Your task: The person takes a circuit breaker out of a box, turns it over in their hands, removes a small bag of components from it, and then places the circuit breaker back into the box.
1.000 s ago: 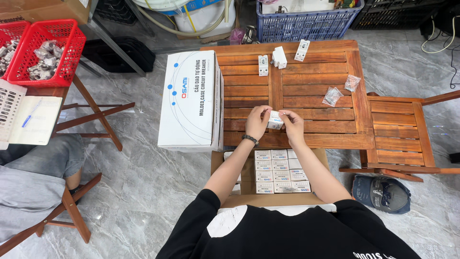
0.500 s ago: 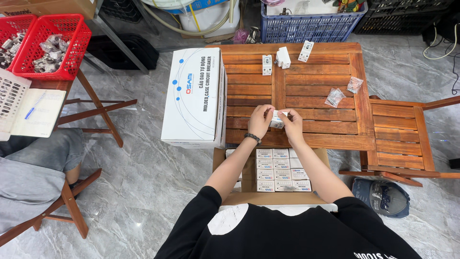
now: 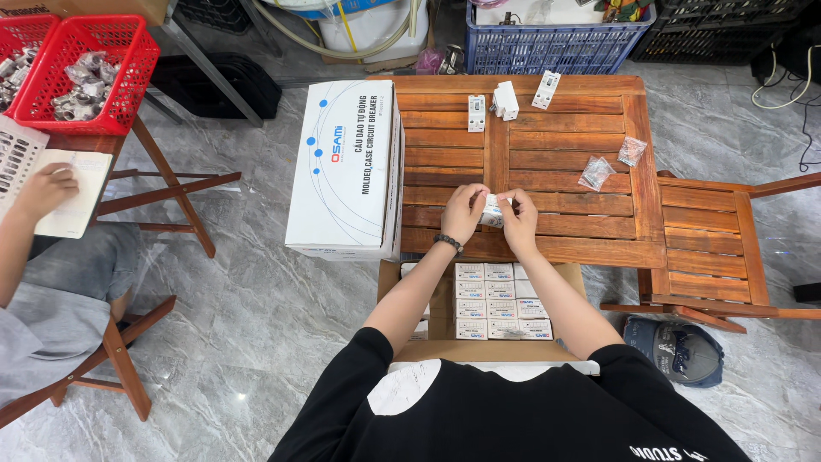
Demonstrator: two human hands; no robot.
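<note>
Fingers of both hands are pinching a small white box (image 3: 491, 210) between them — left hand (image 3: 463, 214), right hand (image 3: 518, 221) — just above the wooden desk (image 3: 547, 154); they have barely shifted, the folding carrying on.

Little differs at the wooden table (image 3: 530, 162): the left hand (image 3: 464, 212) and right hand (image 3: 518, 221) press a bit closer around the small white box (image 3: 493, 210), fingers curling further over its top. At the far left, another person's hand (image 3: 43, 190) now lies on the white sheet (image 3: 81, 192), where before only paper showed. The view sits slightly lower and further right, so the red basket (image 3: 85, 73) stands nearer the left edge.
</note>
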